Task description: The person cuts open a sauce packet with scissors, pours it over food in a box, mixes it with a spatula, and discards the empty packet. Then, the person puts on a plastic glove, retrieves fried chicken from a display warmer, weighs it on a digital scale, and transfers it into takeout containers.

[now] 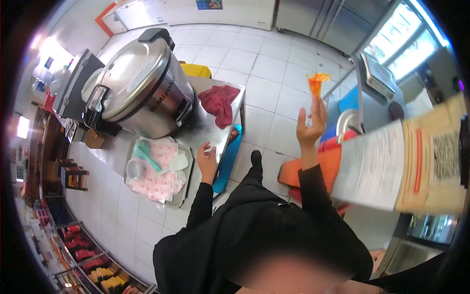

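Note:
My right hand (pixel 312 124) is raised over the floor, its fingertips closed on a small orange packet (pixel 317 84) that points away from me. My left hand (pixel 207 160) hovers by the edge of the steel table (pixel 198 128), fingers apart and holding nothing. Just left of it lies a tray (pixel 185 188) lined with pink-and-white printed paper (pixel 152 185), bearing a teal utensil (pixel 147 156), a white scoop (pixel 178 163) and a clear round cup (pixel 133 169). Beyond the tray stands a big steel cooker (pixel 152 98) with its lid down. A crumpled maroon cloth (pixel 218 105) rests at the table's far right corner.
At the right, papers (pixel 372 166) and a brown cardboard piece (pixel 433 157) jut out above an orange item (pixel 313 174). A metal counter (pixel 379 105) stands behind them. Shelves with red and yellow packs (pixel 93 259) are at lower left. Steel cabinets (pixel 325 22) line the back.

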Available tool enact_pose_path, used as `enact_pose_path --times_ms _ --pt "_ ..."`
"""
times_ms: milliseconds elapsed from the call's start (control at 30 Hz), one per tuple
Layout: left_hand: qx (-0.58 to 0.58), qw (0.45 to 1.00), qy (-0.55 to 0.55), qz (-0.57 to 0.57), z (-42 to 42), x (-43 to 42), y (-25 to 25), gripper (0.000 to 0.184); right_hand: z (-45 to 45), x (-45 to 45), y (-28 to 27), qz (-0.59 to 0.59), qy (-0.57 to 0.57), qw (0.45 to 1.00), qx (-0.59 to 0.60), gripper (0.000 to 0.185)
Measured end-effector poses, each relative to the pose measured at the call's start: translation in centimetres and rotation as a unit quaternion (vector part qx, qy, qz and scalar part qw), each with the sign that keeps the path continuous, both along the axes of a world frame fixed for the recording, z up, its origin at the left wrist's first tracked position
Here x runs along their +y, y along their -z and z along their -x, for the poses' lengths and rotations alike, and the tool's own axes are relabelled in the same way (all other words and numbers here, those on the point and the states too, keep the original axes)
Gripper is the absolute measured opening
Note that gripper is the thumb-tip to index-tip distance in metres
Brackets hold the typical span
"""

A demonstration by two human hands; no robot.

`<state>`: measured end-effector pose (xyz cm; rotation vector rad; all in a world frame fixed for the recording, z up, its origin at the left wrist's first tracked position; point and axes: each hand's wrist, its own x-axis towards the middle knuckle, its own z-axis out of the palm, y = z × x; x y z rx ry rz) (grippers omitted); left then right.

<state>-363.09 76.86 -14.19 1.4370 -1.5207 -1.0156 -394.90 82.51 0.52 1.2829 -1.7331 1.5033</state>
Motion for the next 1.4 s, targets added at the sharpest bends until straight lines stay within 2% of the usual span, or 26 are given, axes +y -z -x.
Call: enact_pose_path --times_ms 33,67,133,167,200,267,300,333,367,467,500,600,700,800,900,933,1000,1167,1400 --pt "-0.005 0.998 -0.062 0.026 0.7 -1.2 0.2 0.035 1.6 -2.7 -0.6 0.018 -0.005 1.000 0.009 0.048" --pt "-0.006 0.997 -0.073 0.027 1.7 -2.5 0.5 0.035 3.2 -5.2 -1.1 0.034 -0.010 0.999 0.018 0.047" --pt "-0.066 0.987 -0.083 0.117 4.0 -5.3 1.6 0.043 6.7 -9.7 -1.6 0.034 -0.002 0.999 0.036 0.050" --pt "-0.133 0.970 -0.077 0.188 5.1 -7.2 2.3 0.051 8.6 -11.6 -2.0 0.032 -0.006 0.998 0.047 0.049" --pt "-0.137 0.970 -0.095 0.179 6.4 -8.6 1.8 0.051 10.5 -13.5 -2.3 0.029 -0.012 0.998 0.058 0.049" --pt "-0.181 0.970 -0.045 0.158 9.5 -11.4 -0.5 0.068 13.8 -16.4 -2.8 0.027 0.000 0.996 0.084 0.046" --pt "-0.186 0.970 -0.059 0.148 10.8 -12.8 -1.1 0.068 15.5 -17.7 -2.4 0.024 0.003 0.996 0.081 0.045" --pt "-0.243 0.962 -0.053 0.114 12.2 -14.2 -1.6 0.078 16.8 -18.7 -2.2 0.020 0.008 0.997 0.077 0.045" --pt "-0.298 0.950 -0.045 0.079 13.3 -15.3 -1.8 0.087 18.0 -19.6 -2.0 0.009 0.008 0.996 0.087 0.044" --pt "-0.359 0.932 -0.048 -0.006 15.6 -18.1 0.3 0.097 21.5 -21.8 0.2 -0.041 0.020 0.995 0.088 0.043" --pt "-0.391 0.918 -0.045 -0.057 16.4 -19.0 0.6 0.095 22.9 -22.7 1.1 -0.040 0.011 0.995 0.089 0.043" --pt "-0.458 0.882 -0.090 -0.059 17.6 -20.9 2.8 0.072 27.2 -26.3 3.8 -0.075 0.000 0.994 0.084 0.043" --pt "-0.457 0.872 -0.172 -0.030 18.2 -22.0 4.4 0.048 31.0 -31.0 5.7 -0.112 -0.015 0.991 0.070 0.043" --pt "-0.444 0.864 -0.235 -0.026 19.1 -23.3 4.7 0.036 33.3 -38.4 5.7 -0.133 -0.069 0.987 0.065 0.043" --pt "-0.398 0.861 -0.311 -0.061 20.3 -24.8 4.7 0.028 33.9 -47.3 6.0 -0.150 -0.194 0.964 0.100 0.044" --pt "-0.402 0.854 -0.325 -0.065 20.4 -25.3 4.4 0.028 33.2 -50.2 5.7 -0.146 -0.210 0.962 0.097 0.044" --pt "-0.397 0.841 -0.354 -0.096 21.2 -25.5 4.5 0.025 30.8 -56.6 4.8 -0.118 -0.320 0.927 0.154 0.044" --pt "-0.344 0.823 -0.438 -0.113 22.5 -27.4 3.9 0.024 20.9 -68.5 3.6 -0.104 -0.486 0.861 0.107 0.046" --pt "-0.301 0.795 -0.508 -0.140 22.5 -30.0 4.0 0.025 8.6 -76.4 3.3 -0.097 -0.592 0.796 0.077 0.047"
